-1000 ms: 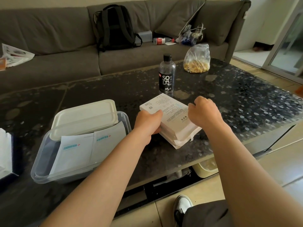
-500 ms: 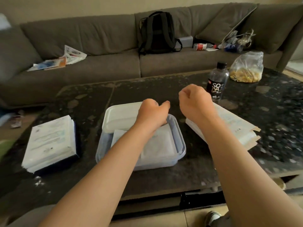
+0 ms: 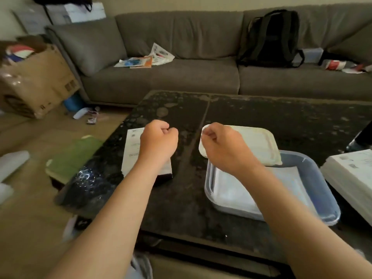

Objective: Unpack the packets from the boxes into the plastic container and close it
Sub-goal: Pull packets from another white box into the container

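- Left hand (image 3: pixel 159 141): fingers curled into a loose fist, nothing seen in it. It hovered over the left box (image 3: pixel 131 152); contact could not be told.
- Right hand (image 3: pixel 220 147): curled likewise, thumb against forefinger, no packet seen in it. It was held above the near-left corner of the lid (image 3: pixel 255 140).
- Left box: stood by the left edge of the bench (image 3: pixel 261 111), with a white printed packet uppermost and a dark wall showing at its near corner.
- Plastic container (image 3: pixel 320 174): sat toward the right front of the bench, open, with white packets (image 3: pixel 237 188) lying flat inside. The lid rested across its far end, not seated.
- Second stack of packets (image 3: pixel 351 170): lay at the right edge of the bench, just beside the container.
- Step, as judged: between transfers, with the left box next. Closing was not yet due.
- Next move, as judged: open the left hand, lower it and grip the stack across its edges. The right hand should steady the stack, since loose packets may fan out.
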Motion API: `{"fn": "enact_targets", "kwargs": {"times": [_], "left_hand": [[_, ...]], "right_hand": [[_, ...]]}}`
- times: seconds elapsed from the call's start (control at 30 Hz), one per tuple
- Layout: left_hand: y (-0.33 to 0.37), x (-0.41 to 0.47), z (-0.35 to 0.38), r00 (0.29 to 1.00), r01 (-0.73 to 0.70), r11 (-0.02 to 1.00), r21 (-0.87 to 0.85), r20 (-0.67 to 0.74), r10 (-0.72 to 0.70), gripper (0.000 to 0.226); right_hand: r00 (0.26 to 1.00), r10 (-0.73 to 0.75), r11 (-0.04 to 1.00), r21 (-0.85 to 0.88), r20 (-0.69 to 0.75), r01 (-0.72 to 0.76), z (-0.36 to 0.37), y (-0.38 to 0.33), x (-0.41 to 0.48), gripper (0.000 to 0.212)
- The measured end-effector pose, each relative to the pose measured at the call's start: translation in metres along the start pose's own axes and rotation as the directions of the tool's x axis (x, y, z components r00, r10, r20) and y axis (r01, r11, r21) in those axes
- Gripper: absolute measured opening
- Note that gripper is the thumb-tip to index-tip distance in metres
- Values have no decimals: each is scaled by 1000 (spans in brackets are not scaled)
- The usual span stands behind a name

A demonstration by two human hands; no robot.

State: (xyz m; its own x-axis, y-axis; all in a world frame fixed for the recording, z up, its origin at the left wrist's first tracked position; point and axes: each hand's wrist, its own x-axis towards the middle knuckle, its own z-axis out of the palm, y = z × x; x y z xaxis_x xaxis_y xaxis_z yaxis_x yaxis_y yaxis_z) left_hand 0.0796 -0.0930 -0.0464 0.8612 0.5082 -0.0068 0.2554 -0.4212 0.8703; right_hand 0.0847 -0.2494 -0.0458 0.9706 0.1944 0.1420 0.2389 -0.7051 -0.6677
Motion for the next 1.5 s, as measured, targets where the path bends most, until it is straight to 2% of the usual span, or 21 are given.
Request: {"fn": "enact_targets", "kwargs": {"times": [0.17,0.27,0.33,0.47,0.77,0.9,1.0,1.07,1.2,1.27,1.33,1.4,1.5], "left_hand": [[-37,31,-37,996,26,966,257,-84,-4,47],[-53,40,-50,998,58,941,332,-56,-42,52],[-62,45,-56,998,60,938,343,-11,-60,46],[-72,49,-61,993,71,953,296,68,-95,41],[-72,53,-61,994,97,956,278,28,-109,38],[-67,51,-62,994,112,966,234,-11,-113,32],[-63,48,-57,995,96,982,162,-28,-92,25],[-58,45,-51,995,91,994,56,-47,-88,21],[-42,36,-36,992,99,964,-247,-57,-116,36],[-31,30,-26,987,157,894,-419,36,-157,26],[-18,21,-15,963,264,782,-565,203,-178,15],[-7,10,-2,927,340,710,-616,345,-145,16],[3,-5,22,885,388,669,-635,459,-78,29]], "right_hand": [[973,-30,998,-43,230,41,55,-37,10,30],[950,31,999,-44,310,-18,77,-49,21,43],[936,71,997,-54,344,-55,87,-53,25,49],[930,111,993,-63,351,-95,99,-55,28,46],[952,130,992,-34,277,-125,108,-50,33,42],[963,147,987,24,225,-156,104,-44,36,50],[972,158,981,87,171,-175,94,-39,36,48],[979,156,978,121,128,-171,84,-34,35,45],[981,189,952,234,46,-195,52,-20,29,39],[980,200,940,278,21,-198,31,-12,22,38],[983,186,943,284,-13,-174,9,-1,13,38],[984,169,953,263,-63,-147,-8,10,5,38],[978,178,958,245,-109,-147,-26,26,-4,38]]}}
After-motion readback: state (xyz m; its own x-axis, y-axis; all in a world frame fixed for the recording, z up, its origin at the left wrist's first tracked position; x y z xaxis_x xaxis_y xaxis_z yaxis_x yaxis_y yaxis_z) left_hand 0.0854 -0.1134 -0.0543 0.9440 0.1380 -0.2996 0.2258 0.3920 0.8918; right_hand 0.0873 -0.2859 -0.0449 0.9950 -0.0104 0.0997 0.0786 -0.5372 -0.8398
